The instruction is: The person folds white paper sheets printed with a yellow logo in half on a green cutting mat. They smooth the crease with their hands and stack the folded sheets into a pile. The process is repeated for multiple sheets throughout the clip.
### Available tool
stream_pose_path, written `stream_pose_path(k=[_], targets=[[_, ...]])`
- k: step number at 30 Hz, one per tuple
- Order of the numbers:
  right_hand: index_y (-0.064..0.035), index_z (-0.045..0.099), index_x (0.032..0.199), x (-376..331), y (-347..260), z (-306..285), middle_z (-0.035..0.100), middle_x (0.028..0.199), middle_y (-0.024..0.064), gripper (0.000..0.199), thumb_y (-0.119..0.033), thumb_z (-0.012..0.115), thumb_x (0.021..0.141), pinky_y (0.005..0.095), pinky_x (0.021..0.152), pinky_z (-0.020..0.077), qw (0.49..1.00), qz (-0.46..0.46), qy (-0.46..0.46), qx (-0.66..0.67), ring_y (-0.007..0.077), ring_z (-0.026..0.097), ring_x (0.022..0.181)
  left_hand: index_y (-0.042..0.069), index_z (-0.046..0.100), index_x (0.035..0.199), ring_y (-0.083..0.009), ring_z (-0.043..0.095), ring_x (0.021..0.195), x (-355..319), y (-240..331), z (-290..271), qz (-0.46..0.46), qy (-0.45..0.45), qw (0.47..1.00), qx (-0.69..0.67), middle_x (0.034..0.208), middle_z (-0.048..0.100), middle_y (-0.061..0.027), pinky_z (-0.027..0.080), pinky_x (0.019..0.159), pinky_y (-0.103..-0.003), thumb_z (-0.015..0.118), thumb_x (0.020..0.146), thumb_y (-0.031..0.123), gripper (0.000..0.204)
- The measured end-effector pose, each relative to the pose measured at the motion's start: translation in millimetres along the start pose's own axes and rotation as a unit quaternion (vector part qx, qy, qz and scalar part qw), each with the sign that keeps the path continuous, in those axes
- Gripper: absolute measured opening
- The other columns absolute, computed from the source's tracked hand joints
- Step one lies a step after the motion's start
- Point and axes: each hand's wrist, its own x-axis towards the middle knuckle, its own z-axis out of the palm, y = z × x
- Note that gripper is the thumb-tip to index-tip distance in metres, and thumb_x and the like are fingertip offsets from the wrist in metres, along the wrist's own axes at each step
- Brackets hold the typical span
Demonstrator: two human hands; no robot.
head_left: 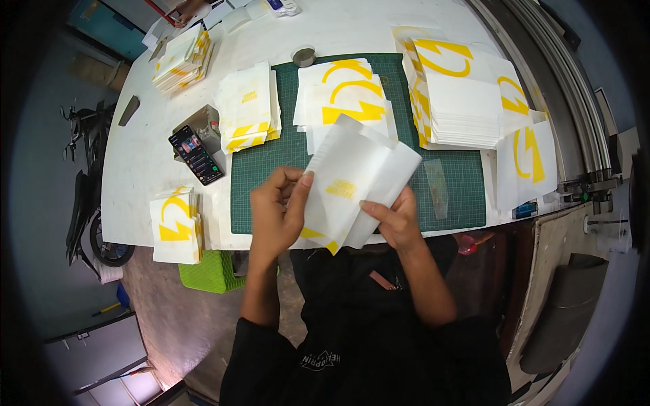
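A folded white paper sheet (pixel 345 169) with small yellow print is held up over the near edge of the cutting mat. My left hand (pixel 276 206) pinches its left edge between thumb and fingers. Lower on the right side, my right hand (pixel 398 222) grips it, thumb in front and fingers behind. The right part of the sheet stands up as a bent flap. Just beyond it, a pile of printed white sheets (pixel 352 91) lies on the green cutting mat (pixel 264 203). Left of that pile is a stack of folded white papers (pixel 245 101).
A tall stack of white sheets (pixel 464 108) stands at the right. More folded stacks lie at the far left (pixel 184 57) and near left (pixel 175 230). A phone (pixel 196 154) leans on a grey box (pixel 205 122). A round tin (pixel 304 56) sits behind the mat.
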Motion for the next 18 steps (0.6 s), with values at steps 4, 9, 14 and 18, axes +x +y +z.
stream_pose_path(k=[4,9,14,18], targets=[[0.005,0.05,0.137,0,-7,-11,0.068,0.128,0.02,0.056,0.012,0.074,0.087,0.0392,0.105,0.0542,0.997,-0.007,0.0,0.074,0.0239,0.069,0.115,-0.001,0.067,0.1,-0.0006,0.058,0.075,4,-8,-15,-0.036,0.012,0.994,-0.104,0.086,0.068,0.0011,0.045,0.066,-0.018,0.067,0.105,0.009,0.011],[0.0055,0.053,0.13,-1,-9,-27,0.073,0.115,0.0193,0.044,0.012,0.071,0.091,0.0349,0.1,0.0571,0.998,-0.02,-0.008,0.052,0.02,0.072,0.106,0.0,0.066,0.1,0.0001,0.055,0.073,3,-20,-28,-0.06,0.016,0.992,-0.109,0.086,0.068,0.0019,0.043,0.066,-0.018,0.066,0.106,0.011,0.012],[0.0038,0.053,0.126,0,-13,-31,0.075,0.104,0.0161,0.042,0.009,0.074,0.091,0.0314,0.093,0.0581,1.0,-0.009,0.0,-0.015,0.0172,0.073,0.098,0.0,0.068,0.101,-0.0011,0.056,0.074,-4,-30,-31,-0.069,0.047,0.99,-0.118,0.087,0.07,0.0002,0.045,0.067,-0.019,0.066,0.106,0.013,0.015],[0.0013,0.053,0.121,1,-19,-36,0.075,0.098,0.0142,0.043,0.008,0.079,0.088,0.029,0.089,0.0583,0.997,0.0,0.023,-0.072,0.0157,0.073,0.094,-0.001,0.069,0.101,-0.0018,0.057,0.074,-10,-30,-29,-0.101,0.06,0.984,-0.132,0.087,0.071,0.0,0.045,0.068,-0.02,0.068,0.105,0.014,0.016]])
